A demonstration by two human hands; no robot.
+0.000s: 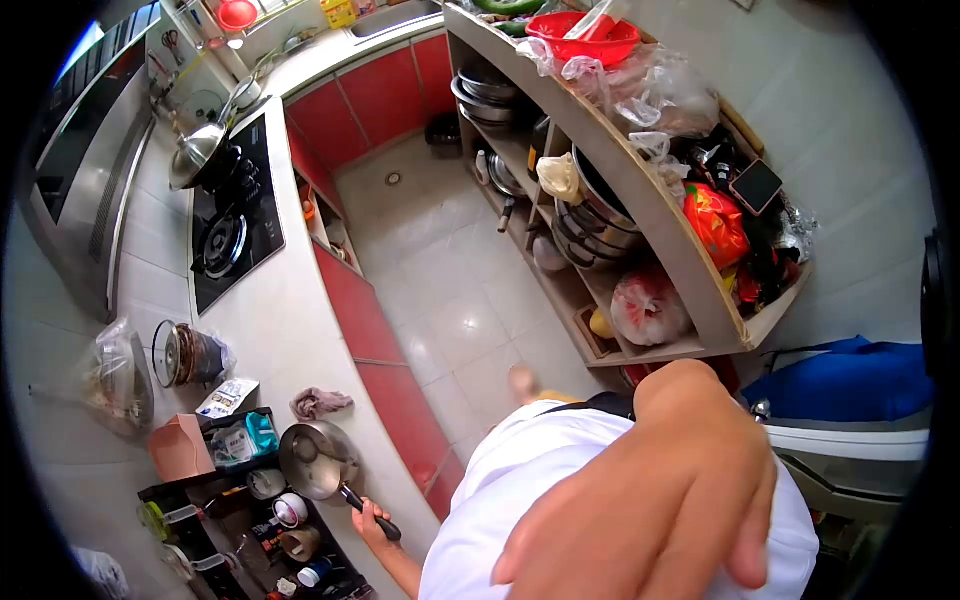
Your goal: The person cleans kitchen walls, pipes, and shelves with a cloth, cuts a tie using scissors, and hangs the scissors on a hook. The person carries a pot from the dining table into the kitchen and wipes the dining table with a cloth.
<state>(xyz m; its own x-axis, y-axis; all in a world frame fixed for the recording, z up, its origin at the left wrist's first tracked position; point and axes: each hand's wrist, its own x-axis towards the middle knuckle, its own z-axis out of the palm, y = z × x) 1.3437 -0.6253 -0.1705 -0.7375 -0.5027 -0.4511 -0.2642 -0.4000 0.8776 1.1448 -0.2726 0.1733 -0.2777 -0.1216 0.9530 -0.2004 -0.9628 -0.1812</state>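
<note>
My left hand is closed around the black handle of a steel frying pan, which rests on the white counter near its front edge. A crumpled greyish cloth lies just beyond the pan. Close to the camera, my right hand is raised in front of my white shirt. Its back faces me and its fingers stretch downward, slightly apart, with some tips cut off by the frame. Nothing shows in it.
A black rack of jars and bottles stands left of the pan. Farther along are a glass pot, a gas stove and a lidded wok. Shelves with pots and bags line the right. Tiled floor lies between.
</note>
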